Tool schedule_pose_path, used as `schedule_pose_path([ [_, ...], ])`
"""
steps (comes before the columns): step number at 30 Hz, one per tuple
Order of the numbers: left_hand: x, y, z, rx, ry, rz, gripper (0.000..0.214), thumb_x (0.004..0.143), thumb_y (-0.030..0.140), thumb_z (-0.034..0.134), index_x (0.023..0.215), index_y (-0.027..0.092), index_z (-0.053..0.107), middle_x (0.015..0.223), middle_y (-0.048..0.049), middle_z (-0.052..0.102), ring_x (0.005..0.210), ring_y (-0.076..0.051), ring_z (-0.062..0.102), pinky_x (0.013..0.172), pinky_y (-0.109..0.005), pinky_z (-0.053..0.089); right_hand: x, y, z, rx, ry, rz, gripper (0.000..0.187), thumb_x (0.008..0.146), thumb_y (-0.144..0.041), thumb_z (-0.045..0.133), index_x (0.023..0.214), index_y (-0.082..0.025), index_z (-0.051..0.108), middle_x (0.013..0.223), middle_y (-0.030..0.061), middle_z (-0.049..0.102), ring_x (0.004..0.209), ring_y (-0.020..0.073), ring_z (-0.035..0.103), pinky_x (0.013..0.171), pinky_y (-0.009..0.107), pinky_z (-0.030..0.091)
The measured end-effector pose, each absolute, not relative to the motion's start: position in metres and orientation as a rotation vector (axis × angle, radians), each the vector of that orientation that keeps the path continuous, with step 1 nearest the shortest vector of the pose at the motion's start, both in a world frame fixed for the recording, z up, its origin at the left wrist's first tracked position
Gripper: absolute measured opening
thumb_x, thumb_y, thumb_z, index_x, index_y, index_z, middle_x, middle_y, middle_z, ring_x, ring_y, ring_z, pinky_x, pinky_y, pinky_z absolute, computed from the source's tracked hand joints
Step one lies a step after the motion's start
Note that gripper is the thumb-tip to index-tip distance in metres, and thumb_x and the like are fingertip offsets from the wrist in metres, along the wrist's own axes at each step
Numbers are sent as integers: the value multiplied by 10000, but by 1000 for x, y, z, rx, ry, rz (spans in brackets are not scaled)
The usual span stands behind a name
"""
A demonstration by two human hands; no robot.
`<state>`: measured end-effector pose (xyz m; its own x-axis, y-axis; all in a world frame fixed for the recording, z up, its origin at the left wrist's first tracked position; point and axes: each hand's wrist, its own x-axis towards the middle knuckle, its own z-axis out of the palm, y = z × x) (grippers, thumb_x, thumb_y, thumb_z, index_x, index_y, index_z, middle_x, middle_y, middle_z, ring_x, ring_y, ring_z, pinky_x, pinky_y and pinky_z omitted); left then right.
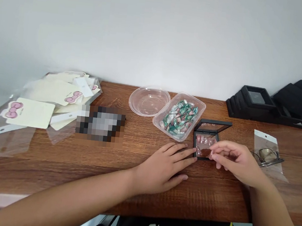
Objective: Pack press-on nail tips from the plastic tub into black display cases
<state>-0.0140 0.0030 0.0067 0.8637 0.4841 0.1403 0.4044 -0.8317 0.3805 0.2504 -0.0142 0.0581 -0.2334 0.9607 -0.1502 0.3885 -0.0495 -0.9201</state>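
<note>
A small black display box (208,138) lies open on the wooden table (133,183), its lid raised at the back, with pink press-on nails inside. My left hand (165,166) lies flat on the table, fingers stretched out, fingertips touching the box's left front corner. My right hand (234,159) hovers at the box's right front edge, fingers pinched together on a small pale nail. Just behind the box stands a clear plastic tub (179,116) full of green, pink and silvery nails.
The tub's clear lid (149,101) lies behind it. A heap of cream cards with pink bows in clear sleeves (47,98) covers the left side. Black boxes (273,104) are stacked at the back right. A small clear bag (267,154) lies right of my hand.
</note>
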Motion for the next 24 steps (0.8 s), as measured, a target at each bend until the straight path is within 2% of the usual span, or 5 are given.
schedule_pose_path([
  [3, -14, 4, 7, 2711, 651, 316, 488, 1040, 424, 466, 1479, 210, 478, 1585, -59, 440, 1403, -306, 437, 1155, -477, 347, 248, -11, 51, -1519, -1770, 1135, 263, 880, -413, 685, 1003, -186, 733, 825, 64, 776, 580, 145, 672, 547, 267, 538],
  [8, -15, 4, 7, 2706, 652, 326, 483, 1043, 413, 462, 1484, 216, 467, 1583, -58, 442, 1415, -294, 424, 1167, -468, 336, 247, -10, 43, -1645, -1974, 900, 229, 933, -361, 620, 1058, -223, 754, 891, 48, 800, 621, 154, 677, 543, 266, 510],
  [13, -15, 2, 8, 2699, 647, 330, 489, 1046, 419, 458, 1491, 216, 456, 1578, -66, 447, 1420, -295, 422, 1163, -467, 341, 246, -10, 44, -1651, -2039, 828, 205, 923, -321, 621, 1036, -236, 770, 997, 58, 806, 698, 172, 707, 579, 276, 527],
  [17, -13, -2, 8, 2716, 660, 337, 535, 1044, 466, 448, 1498, 184, 436, 1587, -95, 428, 1424, -305, 414, 1182, -484, 308, 248, -10, 43, -1656, -2005, 841, 182, 923, -337, 629, 966, -229, 769, 900, 40, 786, 547, 124, 598, 538, 264, 489],
  [24, -12, -4, 6, 2731, 655, 339, 562, 1046, 482, 447, 1515, 176, 402, 1608, -87, 397, 1444, -295, 393, 1204, -464, 267, 248, -9, 43, -1635, -2034, 785, 167, 905, -298, 647, 987, -208, 760, 718, 0, 635, 549, 121, 507, 539, 257, 429],
])
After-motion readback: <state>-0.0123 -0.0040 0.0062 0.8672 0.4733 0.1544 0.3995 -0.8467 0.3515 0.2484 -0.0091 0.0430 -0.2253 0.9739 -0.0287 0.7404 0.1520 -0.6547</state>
